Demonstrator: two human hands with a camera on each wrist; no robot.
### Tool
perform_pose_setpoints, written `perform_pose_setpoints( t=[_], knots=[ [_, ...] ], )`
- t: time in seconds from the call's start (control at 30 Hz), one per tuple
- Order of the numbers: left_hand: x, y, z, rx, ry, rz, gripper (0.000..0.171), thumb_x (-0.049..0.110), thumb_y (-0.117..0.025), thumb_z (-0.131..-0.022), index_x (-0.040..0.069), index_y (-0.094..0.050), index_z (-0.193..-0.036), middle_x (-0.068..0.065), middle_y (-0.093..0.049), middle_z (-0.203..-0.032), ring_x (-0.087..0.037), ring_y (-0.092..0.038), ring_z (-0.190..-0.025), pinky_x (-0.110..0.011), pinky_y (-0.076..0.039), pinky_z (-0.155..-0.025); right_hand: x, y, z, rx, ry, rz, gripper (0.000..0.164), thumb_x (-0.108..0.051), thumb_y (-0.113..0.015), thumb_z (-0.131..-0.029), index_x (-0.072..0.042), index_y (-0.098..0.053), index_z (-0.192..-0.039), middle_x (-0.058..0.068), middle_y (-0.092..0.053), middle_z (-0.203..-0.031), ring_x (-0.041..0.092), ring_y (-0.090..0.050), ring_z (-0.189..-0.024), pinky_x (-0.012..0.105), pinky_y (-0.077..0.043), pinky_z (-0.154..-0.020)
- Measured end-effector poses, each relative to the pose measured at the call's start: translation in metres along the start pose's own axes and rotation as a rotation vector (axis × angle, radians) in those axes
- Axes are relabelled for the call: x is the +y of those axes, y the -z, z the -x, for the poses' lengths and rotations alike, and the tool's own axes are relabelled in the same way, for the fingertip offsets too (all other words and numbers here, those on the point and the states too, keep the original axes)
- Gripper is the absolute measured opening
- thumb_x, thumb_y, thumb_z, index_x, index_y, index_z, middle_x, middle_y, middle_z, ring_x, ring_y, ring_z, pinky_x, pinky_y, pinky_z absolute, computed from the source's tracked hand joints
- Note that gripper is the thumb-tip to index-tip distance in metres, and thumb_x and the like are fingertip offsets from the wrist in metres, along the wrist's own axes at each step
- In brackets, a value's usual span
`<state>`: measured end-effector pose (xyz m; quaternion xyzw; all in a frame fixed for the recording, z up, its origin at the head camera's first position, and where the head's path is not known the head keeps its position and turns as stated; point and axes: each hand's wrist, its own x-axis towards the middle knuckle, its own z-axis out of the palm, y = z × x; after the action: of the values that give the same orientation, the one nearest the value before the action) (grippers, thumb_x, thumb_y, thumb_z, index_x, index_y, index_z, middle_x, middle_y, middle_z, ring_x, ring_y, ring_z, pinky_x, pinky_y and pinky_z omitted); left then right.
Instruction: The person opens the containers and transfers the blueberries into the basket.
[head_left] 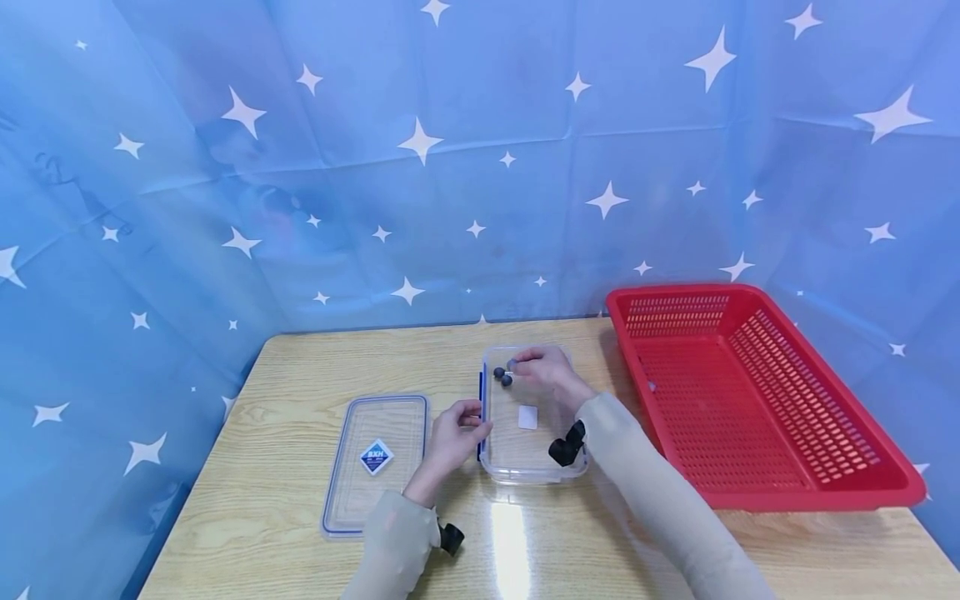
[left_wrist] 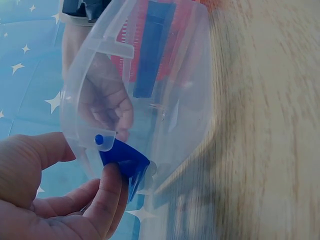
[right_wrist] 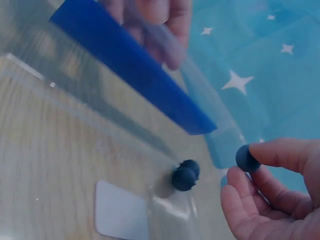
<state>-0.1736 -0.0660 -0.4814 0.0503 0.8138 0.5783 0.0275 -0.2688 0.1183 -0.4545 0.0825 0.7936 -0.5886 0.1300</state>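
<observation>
A clear plastic food box with blue side latches stands uncovered on the table. My left hand grips its left side, the thumb at the rim and the fingers against a hanging blue latch. Over the far end of the box, my right hand pinches a blueberry between thumb and fingers. Another bit of blue shows beside those fingertips. Two more blueberries lie together on the box floor in the far left corner. A white square sits at the middle of the box floor.
The box's clear lid, with a blue seal and a diamond label, lies flat to the left. A large red basket stands at the right, with a small pale thing at its left wall. Behind the table hangs a blue star-patterned curtain.
</observation>
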Motion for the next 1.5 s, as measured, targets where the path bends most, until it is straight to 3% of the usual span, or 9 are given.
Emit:
perform_pose_setpoints(
  t=[0.2,0.4,0.57,0.77,1.17,1.3,1.5],
  knots=[
    [0.001,0.0,-0.001,-0.003,0.003,0.002,0.036,0.006,-0.067,-0.083,-0.007,-0.057,-0.115,-0.015,-0.064,-0.098,-0.026,-0.061,-0.091,-0.028,-0.053,-0.073,-0.012,0.008,0.006,-0.041,0.009,-0.091,0.03,-0.004,-0.066,-0.085,0.004,-0.06,-0.113,0.014,-0.062,-0.109,0.018,-0.061,-0.092,0.035,-0.049,-0.091],
    [0.001,0.0,0.0,-0.005,0.007,0.0,0.036,0.006,-0.067,-0.084,-0.008,-0.057,-0.115,-0.016,-0.064,-0.098,-0.026,-0.061,-0.091,-0.027,-0.053,-0.073,-0.026,0.022,0.016,-0.071,0.1,-0.13,0.029,-0.006,-0.068,-0.082,0.005,-0.062,-0.109,0.014,-0.064,-0.105,0.02,-0.062,-0.094,0.031,-0.051,-0.087],
    [0.001,0.0,0.0,-0.005,0.011,0.004,0.036,0.007,-0.067,-0.083,-0.008,-0.057,-0.115,-0.017,-0.064,-0.099,-0.027,-0.061,-0.092,-0.027,-0.053,-0.073,-0.036,0.033,0.02,-0.071,0.107,-0.106,0.036,-0.007,-0.063,-0.087,0.006,-0.056,-0.12,0.018,-0.058,-0.118,0.026,-0.058,-0.106,0.032,-0.048,-0.093],
    [0.0,0.0,0.0,-0.002,0.014,-0.004,0.036,0.008,-0.067,-0.083,-0.007,-0.058,-0.115,-0.017,-0.064,-0.1,-0.027,-0.061,-0.093,-0.029,-0.053,-0.074,-0.046,0.051,0.028,-0.09,0.119,-0.134,0.039,-0.009,-0.061,-0.09,0.006,-0.052,-0.125,0.018,-0.052,-0.124,0.021,-0.056,-0.104,0.035,-0.044,-0.098],
    [0.0,0.0,0.0,-0.001,0.027,0.006,0.036,0.008,-0.068,-0.083,-0.006,-0.058,-0.115,-0.017,-0.064,-0.099,-0.026,-0.061,-0.092,-0.028,-0.053,-0.073,-0.055,0.088,0.046,-0.02,0.164,-0.157,0.046,-0.012,-0.062,-0.09,0.007,-0.048,-0.129,0.017,-0.049,-0.126,0.008,-0.057,-0.095,0.032,-0.045,-0.096],
    [-0.001,0.0,-0.001,0.0,0.029,0.011,0.036,0.008,-0.068,-0.083,-0.006,-0.058,-0.115,-0.017,-0.064,-0.098,-0.025,-0.061,-0.091,-0.028,-0.053,-0.073,-0.054,0.103,0.052,-0.001,0.178,-0.124,0.048,-0.016,-0.062,-0.091,0.004,-0.047,-0.131,0.018,-0.045,-0.131,0.009,-0.056,-0.098,0.031,-0.045,-0.096],
    [-0.002,-0.001,-0.001,0.001,0.029,0.012,0.036,0.008,-0.068,-0.083,-0.006,-0.058,-0.115,-0.016,-0.064,-0.097,-0.025,-0.061,-0.091,-0.026,-0.053,-0.072,-0.048,0.125,0.062,0.025,0.167,-0.101,0.054,-0.026,-0.064,-0.089,-0.001,-0.046,-0.134,0.009,-0.047,-0.127,0.011,-0.054,-0.102,0.021,-0.048,-0.089]
  ],
)
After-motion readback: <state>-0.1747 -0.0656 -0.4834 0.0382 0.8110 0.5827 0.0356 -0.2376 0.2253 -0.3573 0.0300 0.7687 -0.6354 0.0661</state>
